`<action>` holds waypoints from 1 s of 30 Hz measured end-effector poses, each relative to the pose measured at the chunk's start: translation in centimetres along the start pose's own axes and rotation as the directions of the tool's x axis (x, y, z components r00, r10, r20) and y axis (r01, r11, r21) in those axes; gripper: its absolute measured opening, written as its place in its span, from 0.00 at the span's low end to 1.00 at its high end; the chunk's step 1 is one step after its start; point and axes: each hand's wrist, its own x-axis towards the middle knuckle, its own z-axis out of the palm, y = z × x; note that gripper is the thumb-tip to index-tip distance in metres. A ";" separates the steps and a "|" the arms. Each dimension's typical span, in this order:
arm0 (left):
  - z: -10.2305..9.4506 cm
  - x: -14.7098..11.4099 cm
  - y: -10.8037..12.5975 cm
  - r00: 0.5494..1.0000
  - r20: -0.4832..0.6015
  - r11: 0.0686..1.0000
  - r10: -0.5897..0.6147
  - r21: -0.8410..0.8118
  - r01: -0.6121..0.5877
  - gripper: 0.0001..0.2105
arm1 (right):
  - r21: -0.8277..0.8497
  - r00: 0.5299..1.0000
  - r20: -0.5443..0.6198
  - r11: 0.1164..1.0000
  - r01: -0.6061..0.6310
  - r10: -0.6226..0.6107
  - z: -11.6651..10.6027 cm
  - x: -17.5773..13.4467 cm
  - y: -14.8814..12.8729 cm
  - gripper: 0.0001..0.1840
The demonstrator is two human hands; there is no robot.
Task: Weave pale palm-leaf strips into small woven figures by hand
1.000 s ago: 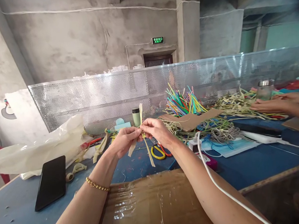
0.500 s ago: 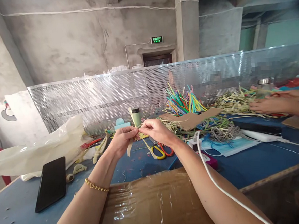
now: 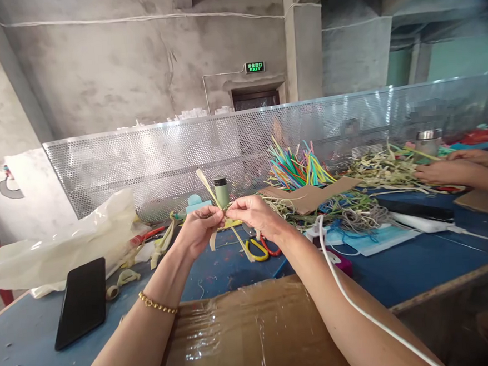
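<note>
Above the blue table, my left hand [image 3: 200, 226] and my right hand [image 3: 255, 215] meet fingertip to fingertip. Both pinch a pale yellow strip [image 3: 207, 184], flat like ribbon or straw. One end sticks up to the left past the fingers; other ends hang below. The exact crossing point is hidden by my fingertips. Just beneath my right hand lie scissors [image 3: 257, 250] with one yellow and one red handle loop. Behind my hands stands a green bottle [image 3: 222, 192] with a black cap.
A taped cardboard box [image 3: 246, 333] sits before me, with a white cable [image 3: 347, 290] across my right forearm. A black phone [image 3: 81, 303] lies left. Colourful sticks [image 3: 297, 165], tangled cords [image 3: 361, 211] and a blue mask [image 3: 373, 240] lie right. A co-worker's hands [image 3: 456, 168] work at far right.
The upper end of the strip has swung left and fans out more. My fingers stay pinched together in nearly the same place. The co-worker's hands have shifted slightly.
</note>
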 end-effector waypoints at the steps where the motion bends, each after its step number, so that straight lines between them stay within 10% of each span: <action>1: 0.0 0.1 -0.1 1.000 0.011 0.999 -0.018 -0.030 0.018 0.07 | 0.029 1.000 -0.012 0.999 -0.016 0.016 0.1 0.0 0.0 0.12; 30: 0.8 -0.5 0.5 0.992 0.125 0.987 -0.016 -0.155 0.035 0.04 | 0.281 1.000 0.027 0.960 -0.005 -0.003 0.1 -0.2 -0.9 0.09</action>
